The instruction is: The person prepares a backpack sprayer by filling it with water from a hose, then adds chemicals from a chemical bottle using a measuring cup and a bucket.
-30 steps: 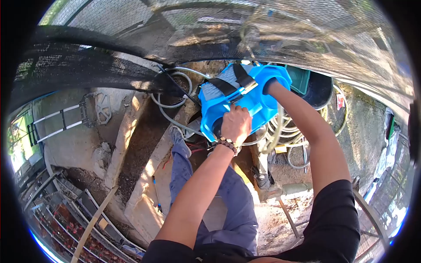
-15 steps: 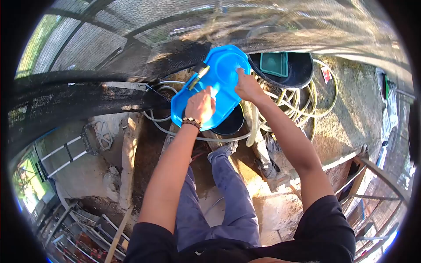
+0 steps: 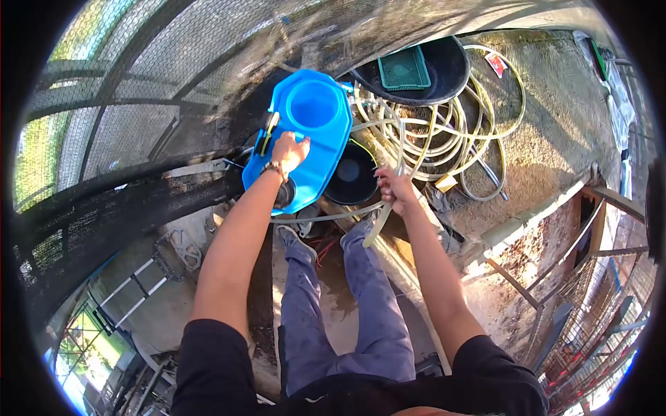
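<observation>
A blue plastic container (image 3: 326, 149) with a round recess stands in front of me, left of centre. My left hand (image 3: 290, 151) is closed on a grip on its top, beside a yellowish metal piece (image 3: 271, 123). Right of the container, my right hand (image 3: 395, 188) has its fingers partly curled at a pale hose (image 3: 378, 225); whether they grip it is unclear. A round black bucket (image 3: 352, 173) sits between the container and my right hand.
A coiled hose (image 3: 454, 142) lies at the right, below a black basin (image 3: 444, 69) holding a green basket (image 3: 404, 69). Dark netting (image 3: 139, 156) hangs at the left. A concrete ledge (image 3: 548, 139) runs along the right, and a ladder (image 3: 135, 291) lies lower left.
The blue container has shifted left and turned more upright, with my left hand on it. My right hand has left the container and moved down to the hose. The camera view has shifted.
</observation>
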A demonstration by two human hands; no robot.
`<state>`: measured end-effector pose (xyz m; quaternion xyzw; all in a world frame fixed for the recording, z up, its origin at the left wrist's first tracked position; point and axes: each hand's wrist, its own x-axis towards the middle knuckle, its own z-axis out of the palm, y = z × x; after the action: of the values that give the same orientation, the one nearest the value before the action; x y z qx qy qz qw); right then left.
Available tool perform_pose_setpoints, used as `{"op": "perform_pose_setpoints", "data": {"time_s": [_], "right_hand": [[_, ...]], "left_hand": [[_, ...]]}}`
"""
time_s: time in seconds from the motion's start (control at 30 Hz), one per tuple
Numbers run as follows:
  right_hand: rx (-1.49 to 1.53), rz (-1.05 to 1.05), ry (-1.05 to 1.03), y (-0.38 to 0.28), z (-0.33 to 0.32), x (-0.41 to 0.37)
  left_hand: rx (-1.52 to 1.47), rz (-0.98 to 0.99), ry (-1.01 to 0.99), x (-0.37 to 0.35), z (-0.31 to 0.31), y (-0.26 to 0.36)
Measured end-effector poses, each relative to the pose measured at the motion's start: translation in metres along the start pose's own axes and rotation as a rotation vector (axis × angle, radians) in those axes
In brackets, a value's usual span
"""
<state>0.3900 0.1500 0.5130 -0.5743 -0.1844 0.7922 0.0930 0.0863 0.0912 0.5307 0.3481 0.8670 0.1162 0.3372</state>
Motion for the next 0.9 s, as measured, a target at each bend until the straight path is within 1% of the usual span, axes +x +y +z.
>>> {"op": "perform_pose_setpoints", "data": {"time_s": [0.07,0.13,0.17,0.2,0.23,0.27,0.3,0.33,0.37,0.43,0.53,0.57,0.6,0.67,0.73,0.77,0.8,0.83,0.87,0.9], "right_hand": [[0.063,0.151,0.01,0.018,-0.009,0.019],[0.081,0.188,0.023,0.036,-0.012,0.035],[0.092,0.211,0.031,0.046,-0.012,0.043],[0.088,0.221,0.04,0.055,-0.011,0.05],[0.085,0.232,0.047,0.064,-0.01,0.057],[0.082,0.244,0.053,0.073,-0.011,0.065],[0.081,0.233,0.08,0.089,-0.015,0.081],[0.055,0.225,0.158,0.095,-0.013,0.083],[0.025,0.212,0.235,0.099,-0.006,0.086],[0.003,0.186,0.361,0.107,0.0,0.091],[0.132,0.246,0.194,0.118,-0.002,0.091],[0.125,0.262,0.138,0.118,-0.003,0.086],[0.081,0.26,0.155,0.119,-0.004,0.082],[-0.013,0.254,0.191,0.12,-0.006,0.074],[-0.077,0.208,0.226,0.103,-0.002,0.049],[-0.092,0.176,0.228,0.101,-0.006,0.041],[-0.109,0.142,0.228,0.101,-0.012,0.035],[-0.185,0.123,0.299,0.104,-0.02,0.037],[-0.253,0.086,0.285,0.087,-0.019,0.016],[-0.324,0.056,0.329,0.086,-0.026,0.007]], "left_hand": [[0.004,-0.012,-0.078,-0.024,-0.008,0.012],[-0.037,0.037,-0.046,-0.038,-0.016,0.007],[-0.113,0.207,-0.011,-0.032,-0.009,-0.019],[-0.264,0.183,-0.155,-0.042,-0.029,-0.016],[-0.407,0.025,-0.205,-0.055,-0.05,-0.003],[-0.451,-0.105,-0.28,-0.07,-0.075,0.018],[-0.508,-0.176,-0.234,-0.087,-0.094,0.038],[-0.565,-0.196,-0.246,-0.101,-0.109,0.042],[-0.573,-0.197,-0.319,-0.115,-0.125,0.047],[-0.617,-0.339,-0.342,-0.144,-0.154,0.067],[-0.675,-0.467,-0.352,-0.173,-0.191,0.089],[-0.698,-0.493,-0.345,-0.175,-0.2,0.092],[-0.724,-0.519,-0.34,-0.176,-0.208,0.093],[-0.791,-0.573,-0.335,-0.173,-0.222,0.083],[-0.861,-0.626,-0.336,-0.158,-0.235,0.051],[-0.903,-0.678,-0.382,-0.148,-0.24,0.031],[-0.894,-0.72,-0.388,-0.138,-0.242,0.016],[-0.89,-0.761,-0.388,-0.126,-0.244,0.001],[-0.891,-0.802,-0.381,-0.115,-0.245,-0.015],[-0.828,-0.742,-0.406,-0.102,-0.242,-0.038]]}}
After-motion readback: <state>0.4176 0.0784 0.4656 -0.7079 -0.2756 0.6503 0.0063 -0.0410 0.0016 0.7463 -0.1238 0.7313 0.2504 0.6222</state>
